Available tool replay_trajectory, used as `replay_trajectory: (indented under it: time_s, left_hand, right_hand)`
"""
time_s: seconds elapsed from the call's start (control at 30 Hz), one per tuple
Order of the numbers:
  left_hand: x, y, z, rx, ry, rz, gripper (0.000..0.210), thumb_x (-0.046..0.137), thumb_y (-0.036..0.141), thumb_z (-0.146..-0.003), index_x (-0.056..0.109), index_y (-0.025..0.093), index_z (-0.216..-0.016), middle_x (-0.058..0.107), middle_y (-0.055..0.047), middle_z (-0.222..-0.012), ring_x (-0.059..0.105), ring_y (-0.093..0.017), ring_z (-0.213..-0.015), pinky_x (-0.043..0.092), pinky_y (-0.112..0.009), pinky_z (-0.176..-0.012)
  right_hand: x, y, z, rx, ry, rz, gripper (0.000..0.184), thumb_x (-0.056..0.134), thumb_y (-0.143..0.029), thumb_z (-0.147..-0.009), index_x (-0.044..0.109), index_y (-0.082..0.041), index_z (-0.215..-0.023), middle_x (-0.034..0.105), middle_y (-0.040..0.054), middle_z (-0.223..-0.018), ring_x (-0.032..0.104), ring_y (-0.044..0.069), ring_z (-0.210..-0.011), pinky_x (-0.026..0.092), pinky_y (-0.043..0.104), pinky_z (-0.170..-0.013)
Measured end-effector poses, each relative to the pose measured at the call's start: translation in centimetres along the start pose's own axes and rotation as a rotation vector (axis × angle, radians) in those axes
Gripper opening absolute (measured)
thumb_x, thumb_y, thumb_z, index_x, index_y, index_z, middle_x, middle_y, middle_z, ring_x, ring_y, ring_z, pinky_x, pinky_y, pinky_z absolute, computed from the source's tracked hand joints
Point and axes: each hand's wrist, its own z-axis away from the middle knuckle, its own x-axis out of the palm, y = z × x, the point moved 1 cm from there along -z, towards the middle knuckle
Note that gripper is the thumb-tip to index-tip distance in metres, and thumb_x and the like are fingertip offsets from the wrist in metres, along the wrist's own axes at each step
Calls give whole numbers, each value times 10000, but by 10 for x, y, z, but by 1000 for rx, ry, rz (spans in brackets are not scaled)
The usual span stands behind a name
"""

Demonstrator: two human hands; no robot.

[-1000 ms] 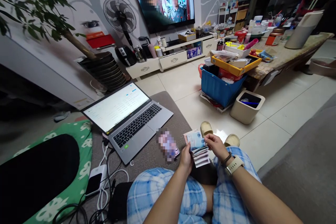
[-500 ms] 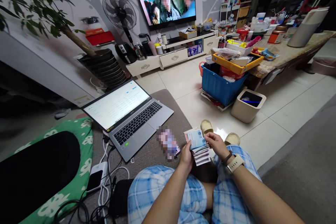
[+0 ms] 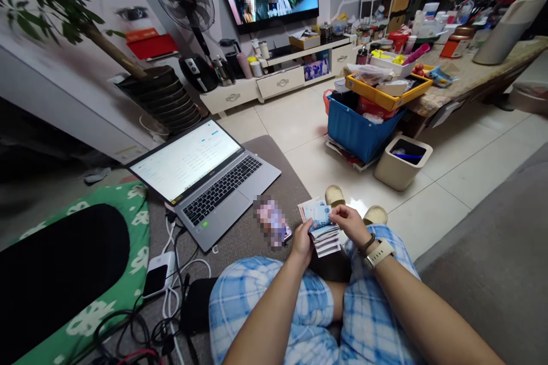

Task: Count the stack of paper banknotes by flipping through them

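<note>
In the head view, my left hand [image 3: 302,240] is closed around a folded stack of banknotes [image 3: 326,240]. A bluish banknote [image 3: 317,214] lies uppermost, with a reddish edge showing behind it at the left. My right hand [image 3: 349,222], with a bracelet and a pale watch on its wrist, pinches the right edge of the bluish banknote. The notes hang above my crossed legs in blue plaid trousers. Left of my hands, a phone-like item [image 3: 274,223], partly blurred out, lies on the grey seat [image 3: 295,182].
An open laptop [image 3: 229,194] rests on the seat, with a white power bank [image 3: 159,274] and tangled cables beside it. Slippers [image 3: 334,196] are on the tiled floor. Farther off stand a beige bin [image 3: 398,174], a blue box [image 3: 353,134] and a cluttered table [image 3: 475,77].
The camera view has tilted slightly downward, so the room sits higher in the frame. Both hands keep hold of the banknotes; the right fingers have shifted slightly along the top note's edge.
</note>
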Motion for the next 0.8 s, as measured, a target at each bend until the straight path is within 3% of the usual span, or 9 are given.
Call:
replay_trajectory:
  time_s: [0.23,0.43,0.6,0.8]
  left_hand:
    - [-3,-4,-3,-16,52,-46,321,865,330,-511,634,157,-652,702,-49,-690,706,-249,-784,519,-353,-776]
    - [1,-6,-3,-16,35,-35,287,850,272,-509,617,160,-635,685,-33,-657,689,-219,-731,518,-342,-778]
    - [5,-6,-2,-30,29,15,260,840,226,-544,657,152,-714,712,-57,-695,718,-271,-851,523,-395,-882]
    - [5,-9,-5,-19,43,54,269,785,338,-691,707,125,-835,750,-89,-783,719,-291,-972,521,-416,-936]
  right_hand:
    - [-7,6,-4,47,120,35,448,814,-566,-594,570,-211,-715,537,-39,-592,431,125,-553,333,277,-552]
    - [-10,6,-7,51,98,104,416,736,-583,-658,550,-212,-628,525,-25,-581,449,138,-580,350,289,-578]
    - [-10,3,-7,50,83,124,418,721,-575,-662,517,-220,-577,483,-33,-544,434,135,-573,350,289,-575]
    - [-9,-1,-5,36,72,81,401,729,-562,-670,536,-215,-616,459,-46,-533,393,117,-538,329,279,-544]
